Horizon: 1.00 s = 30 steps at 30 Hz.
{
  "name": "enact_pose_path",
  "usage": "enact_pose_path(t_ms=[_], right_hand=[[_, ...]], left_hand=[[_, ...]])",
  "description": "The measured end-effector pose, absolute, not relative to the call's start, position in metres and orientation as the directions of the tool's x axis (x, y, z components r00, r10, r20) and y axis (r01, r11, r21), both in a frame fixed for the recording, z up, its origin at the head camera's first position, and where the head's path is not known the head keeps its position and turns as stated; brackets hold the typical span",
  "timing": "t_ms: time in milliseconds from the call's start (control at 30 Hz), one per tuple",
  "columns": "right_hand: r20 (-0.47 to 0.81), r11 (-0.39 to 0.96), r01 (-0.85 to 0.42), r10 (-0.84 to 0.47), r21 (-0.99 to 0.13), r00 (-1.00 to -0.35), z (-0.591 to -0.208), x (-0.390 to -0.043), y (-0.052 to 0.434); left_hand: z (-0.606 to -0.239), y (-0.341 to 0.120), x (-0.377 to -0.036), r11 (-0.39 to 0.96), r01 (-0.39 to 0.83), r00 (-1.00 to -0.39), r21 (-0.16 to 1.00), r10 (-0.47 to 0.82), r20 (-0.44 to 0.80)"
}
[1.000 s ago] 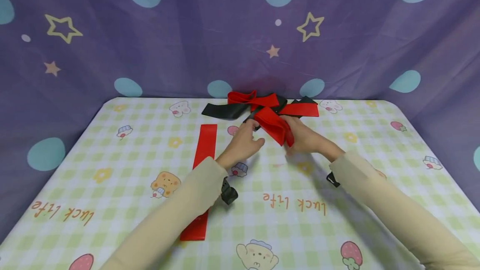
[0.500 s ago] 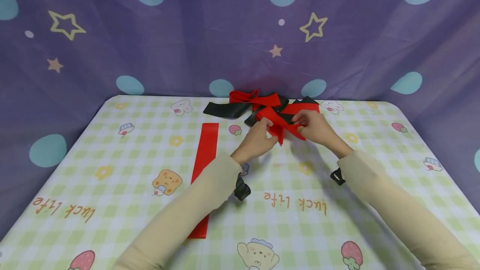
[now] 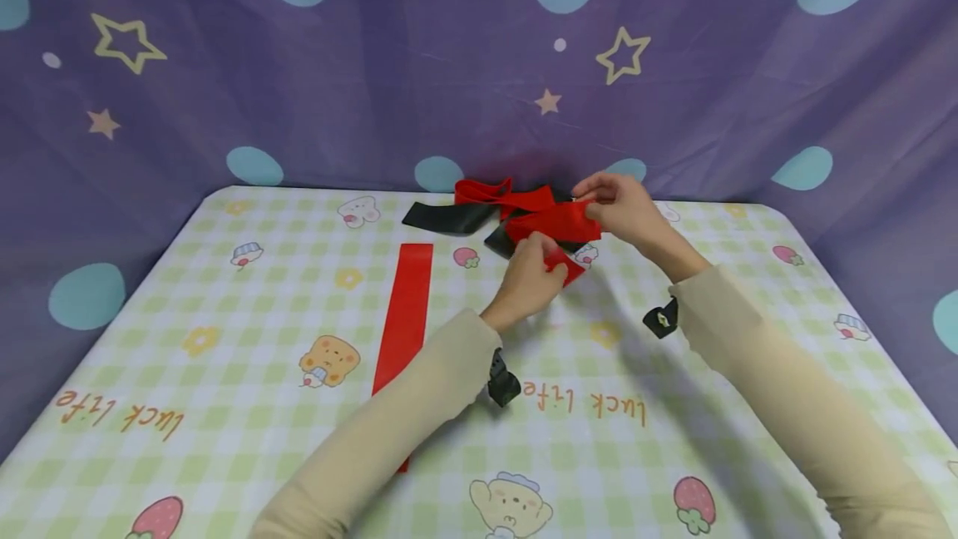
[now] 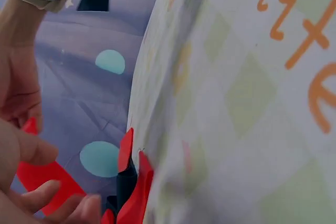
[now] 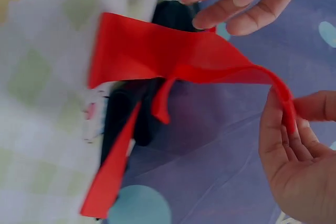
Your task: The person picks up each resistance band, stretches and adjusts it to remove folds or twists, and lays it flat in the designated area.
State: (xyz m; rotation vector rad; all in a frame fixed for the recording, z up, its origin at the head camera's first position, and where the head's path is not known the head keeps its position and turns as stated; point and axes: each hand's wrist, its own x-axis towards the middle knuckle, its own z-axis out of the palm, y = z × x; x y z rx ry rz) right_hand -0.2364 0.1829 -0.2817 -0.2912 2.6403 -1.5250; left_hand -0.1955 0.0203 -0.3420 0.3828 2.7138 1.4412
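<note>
My right hand (image 3: 627,208), at the back of the table, pinches one end of a red ribbon (image 5: 142,48) between thumb and fingers. From there the ribbon stretches out, folded over, above the other ribbons. Just in front of it is my left hand (image 3: 527,277), its fingers loosely bent and spread, holding nothing. In the right wrist view the left fingertips (image 5: 205,22) lie close to the ribbon's edge. Black ribbon (image 3: 449,219) and more red ribbon (image 3: 482,192) lie heaped beneath and behind, partly hidden by the hands.
A long flat red strip (image 3: 404,306) lies lengthwise left of the hands, partly covered by the left sleeve. A checked, printed cloth (image 3: 247,356) covers the table. A purple curtain (image 3: 449,65) hangs right behind the table's back edge.
The right hand has risen and moved back, drawing the red ribbon's end up and away. The left hand has shifted right. The red loop seen a second ago is now stretched open.
</note>
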Motion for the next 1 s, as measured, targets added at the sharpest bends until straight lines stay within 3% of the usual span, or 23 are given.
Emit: enact_pose_path(t_ms=[133,233,800,1000], right_hand=[[0.061,0.511,-0.179,-0.238,-0.841,-0.969,-0.272,-0.240,0.176],[0.078,0.516,-0.217,-0.276,-0.828,-0.958,-0.265,-0.241,0.170],[0.201,0.429,-0.319,-0.297,-0.845,-0.933,-0.232,-0.242,0.149],[0.257,0.527,-0.381,-0.294,-0.760,-0.921,-0.221,-0.244,0.154]], left_hand=[[-0.334,0.016,-0.203,0.505,0.188,-0.982,0.843,0.093,0.163],[-0.328,0.011,-0.209,0.491,0.195,-0.980,0.849,0.055,0.193],[-0.324,0.002,-0.217,0.396,0.246,-0.968,0.885,0.140,0.206],[-0.328,-0.001,-0.213,0.386,0.246,-0.963,0.889,0.199,0.180]])
